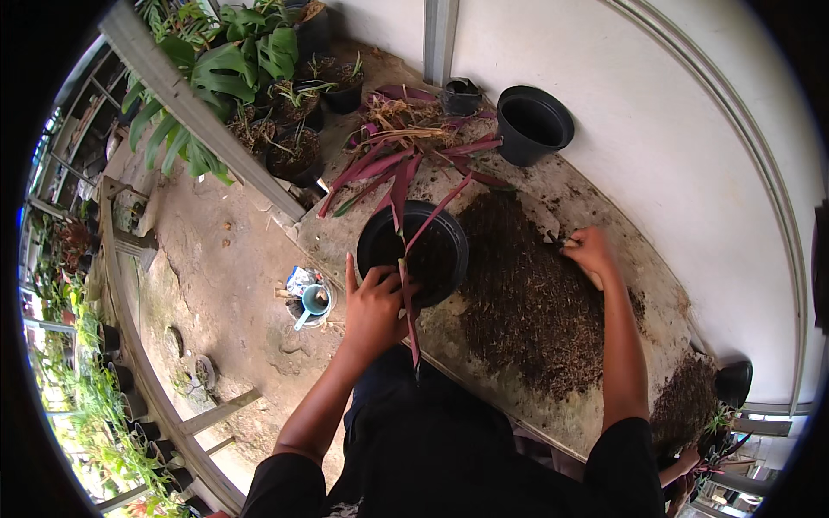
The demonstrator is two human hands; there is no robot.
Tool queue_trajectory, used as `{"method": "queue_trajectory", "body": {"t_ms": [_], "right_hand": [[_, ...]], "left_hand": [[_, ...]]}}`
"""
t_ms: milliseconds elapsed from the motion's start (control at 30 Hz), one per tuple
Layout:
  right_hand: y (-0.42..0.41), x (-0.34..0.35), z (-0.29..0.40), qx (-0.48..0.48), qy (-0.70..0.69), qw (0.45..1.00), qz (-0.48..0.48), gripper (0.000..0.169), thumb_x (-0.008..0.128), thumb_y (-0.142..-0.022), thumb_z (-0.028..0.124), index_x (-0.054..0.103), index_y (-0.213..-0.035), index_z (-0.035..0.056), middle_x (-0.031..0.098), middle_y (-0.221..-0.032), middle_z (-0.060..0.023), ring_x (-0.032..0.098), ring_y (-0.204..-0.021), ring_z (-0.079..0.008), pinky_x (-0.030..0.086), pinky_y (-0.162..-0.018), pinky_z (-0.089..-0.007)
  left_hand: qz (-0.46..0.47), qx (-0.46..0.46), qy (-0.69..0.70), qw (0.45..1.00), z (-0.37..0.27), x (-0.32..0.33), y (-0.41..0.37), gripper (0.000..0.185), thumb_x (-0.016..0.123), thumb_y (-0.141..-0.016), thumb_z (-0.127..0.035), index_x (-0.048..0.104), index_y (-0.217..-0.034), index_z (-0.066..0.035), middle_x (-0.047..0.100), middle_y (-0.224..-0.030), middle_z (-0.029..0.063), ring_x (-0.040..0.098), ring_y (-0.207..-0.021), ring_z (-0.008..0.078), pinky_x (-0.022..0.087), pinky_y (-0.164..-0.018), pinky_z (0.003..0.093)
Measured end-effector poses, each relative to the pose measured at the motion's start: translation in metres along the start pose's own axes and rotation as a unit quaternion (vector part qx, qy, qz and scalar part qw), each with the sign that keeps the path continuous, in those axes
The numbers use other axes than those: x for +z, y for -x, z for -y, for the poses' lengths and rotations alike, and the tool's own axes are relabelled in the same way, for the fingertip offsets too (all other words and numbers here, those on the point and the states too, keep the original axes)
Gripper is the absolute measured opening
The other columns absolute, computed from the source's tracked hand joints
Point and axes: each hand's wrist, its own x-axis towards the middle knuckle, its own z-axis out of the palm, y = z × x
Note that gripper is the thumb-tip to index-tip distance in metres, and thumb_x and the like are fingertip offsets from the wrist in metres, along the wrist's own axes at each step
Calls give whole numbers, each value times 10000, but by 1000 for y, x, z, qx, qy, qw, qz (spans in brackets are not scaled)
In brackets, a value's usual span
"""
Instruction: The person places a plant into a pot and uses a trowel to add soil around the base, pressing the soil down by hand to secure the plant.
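Observation:
My left hand [381, 307] is at the near rim of a round black plastic pot [447, 278], with its fingers partly inside beside a purple-leaved plant cutting [405, 285]; whether it grips the stem is unclear. The pot has dark soil in it. My right hand [588, 256] is closed around the light handle of a small trowel [547, 230], whose blade lies at the right edge of a spread heap of dark potting soil [531, 298].
Purple-leaved cuttings [388, 162] lie piled behind the pot. An empty black pot [534, 126] stands by the white wall. Potted plants [295, 155] are at the back left. A bucket with a blue dipper [315, 300] stands left. At lower right another person's hand [688, 461] is near plants.

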Motion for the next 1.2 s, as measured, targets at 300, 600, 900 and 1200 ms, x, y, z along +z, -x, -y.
{"method": "queue_trajectory", "body": {"t_ms": [300,600,900,1200], "right_hand": [[-22,-29,-4,1,44,990,-133,357,827,-865,290,791,-1148,74,730,-1146,-146,721,-1005,-376,570,-880,-475],[-26,2,-8,-237,58,969,-32,371,843,-797,217,801,-1154,124,740,-1125,-31,737,-932,-304,599,-816,-429],[-21,-13,3,-190,41,981,16,369,875,-781,221,819,-1129,113,749,-1093,-42,741,-926,-279,608,-823,-413],[10,-23,-12,-138,-46,988,-57,388,887,-797,244,824,-1151,100,775,-1175,-76,762,-967,-250,629,-847,-402]], "left_hand": [[-24,-33,42,998,-7,3,-4,421,812,-637,-160,809,-1044,-269,733,-1122,-95,622,-1164,210,194,-1264,615],[3,-34,46,998,-6,1,-8,441,842,-599,-194,807,-1029,-282,727,-1121,-108,618,-1157,201,227,-1228,606],[8,-34,40,999,-5,3,-6,410,843,-622,-196,804,-1021,-282,726,-1113,-104,614,-1142,211,238,-1206,598],[3,-29,56,998,-4,3,-6,425,862,-605,-196,795,-1017,-277,729,-1124,-97,614,-1146,219,279,-1166,604]]}}
